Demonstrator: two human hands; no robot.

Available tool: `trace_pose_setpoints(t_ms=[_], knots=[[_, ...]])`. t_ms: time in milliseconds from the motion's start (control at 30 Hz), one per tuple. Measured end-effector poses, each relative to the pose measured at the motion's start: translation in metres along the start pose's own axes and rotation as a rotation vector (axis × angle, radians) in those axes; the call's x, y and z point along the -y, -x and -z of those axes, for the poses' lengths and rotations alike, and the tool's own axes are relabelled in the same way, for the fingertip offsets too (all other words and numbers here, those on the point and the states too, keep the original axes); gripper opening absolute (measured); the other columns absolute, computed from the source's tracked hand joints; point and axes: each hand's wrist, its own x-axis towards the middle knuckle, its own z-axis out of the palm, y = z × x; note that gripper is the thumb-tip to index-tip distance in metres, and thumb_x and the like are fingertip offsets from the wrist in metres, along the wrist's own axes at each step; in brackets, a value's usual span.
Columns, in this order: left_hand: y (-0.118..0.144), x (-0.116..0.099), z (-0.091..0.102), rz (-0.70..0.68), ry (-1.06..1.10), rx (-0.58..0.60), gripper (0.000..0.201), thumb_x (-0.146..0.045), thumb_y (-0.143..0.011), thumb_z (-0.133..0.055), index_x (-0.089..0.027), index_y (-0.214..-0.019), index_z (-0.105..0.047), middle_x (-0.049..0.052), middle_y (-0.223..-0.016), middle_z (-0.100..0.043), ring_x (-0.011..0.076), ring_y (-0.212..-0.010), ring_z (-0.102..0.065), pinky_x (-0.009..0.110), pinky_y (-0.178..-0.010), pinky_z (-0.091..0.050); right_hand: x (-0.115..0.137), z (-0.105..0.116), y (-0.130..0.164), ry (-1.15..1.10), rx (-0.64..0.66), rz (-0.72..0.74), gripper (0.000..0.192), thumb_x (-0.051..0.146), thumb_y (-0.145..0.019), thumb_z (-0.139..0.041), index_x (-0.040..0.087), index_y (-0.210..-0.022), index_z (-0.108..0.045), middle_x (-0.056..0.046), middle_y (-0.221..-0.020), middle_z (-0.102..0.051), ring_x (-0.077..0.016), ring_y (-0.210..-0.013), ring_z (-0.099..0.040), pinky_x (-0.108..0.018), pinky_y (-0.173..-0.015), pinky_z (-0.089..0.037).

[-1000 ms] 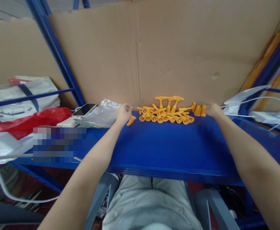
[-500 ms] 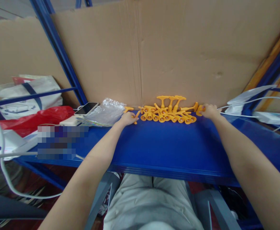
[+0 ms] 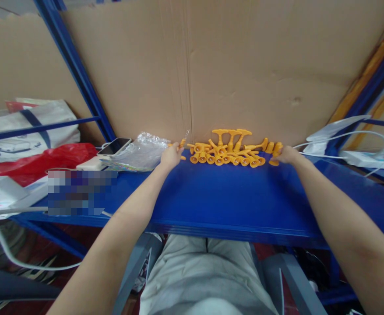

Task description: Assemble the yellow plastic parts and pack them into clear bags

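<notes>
My left hand [image 3: 171, 156] is closed on a yellow corkscrew part [image 3: 183, 142], whose metal spiral points up and away. Beside it on the blue tabletop [image 3: 224, 197] lies a row of yellow bell-shaped corkscrew pieces [image 3: 219, 161], several with their open ends facing me. Behind these, several T-shaped handles [image 3: 231, 132] lean against the cardboard. At the row's right end my right hand [image 3: 288, 155] has its fingers closed around a yellow corkscrew cone [image 3: 277, 151], its flared end low near the table. Other yellow pieces [image 3: 269, 147] stand just left of that cone.
A clear plastic bag [image 3: 141, 153] and a phone [image 3: 115, 147] lie left of my left hand. Further left are a red bag [image 3: 54, 159] and a canvas bag [image 3: 44, 118]. Cardboard [image 3: 244, 65] walls the back; white cables [image 3: 352, 135] run at right.
My left hand has lifted and turned its corkscrew part so the spiral now points upward. My right hand has shifted slightly, with the cone now more upright. The view has moved a little.
</notes>
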Motion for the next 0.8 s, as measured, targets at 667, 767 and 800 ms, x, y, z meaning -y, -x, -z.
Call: trace_pose_setpoints(t_ms=[667,767,800], knots=[[0.021,-0.029,-0.013,-0.413,0.073,-0.089,0.027,-0.038,-0.082,-0.065,-0.020,-0.103,-0.068,0.001,-0.076,-0.069,0.0178,-0.071,-0.063,0.025,-0.066,-0.043,0.100,0.009,0.050,-0.240,-0.100,0.759,0.032,0.020,-0.083,-0.063,0.019,-0.113,-0.071,-0.011,-0.116,-0.071,-0.0283,-0.111,-0.064,-0.044,-0.097,-0.048],[0.022,-0.031,-0.014,-0.440,0.070,-0.075,0.026,-0.035,-0.082,-0.067,-0.019,-0.103,-0.068,0.002,-0.079,-0.071,0.0188,-0.075,-0.065,0.026,-0.069,-0.044,0.113,0.005,0.062,-0.273,-0.058,0.801,0.034,0.019,-0.084,-0.062,0.017,-0.117,-0.071,-0.012,-0.119,-0.071,-0.0276,-0.112,-0.064,-0.043,-0.098,-0.049],[0.023,-0.032,-0.014,-0.442,0.065,-0.074,0.026,-0.035,-0.082,-0.067,-0.019,-0.103,-0.068,0.002,-0.080,-0.071,0.0191,-0.076,-0.066,0.026,-0.070,-0.044,0.115,0.004,0.065,-0.280,-0.050,0.802,0.035,0.019,-0.084,-0.062,0.017,-0.118,-0.071,-0.013,-0.119,-0.071,-0.0277,-0.112,-0.065,-0.043,-0.098,-0.049]])
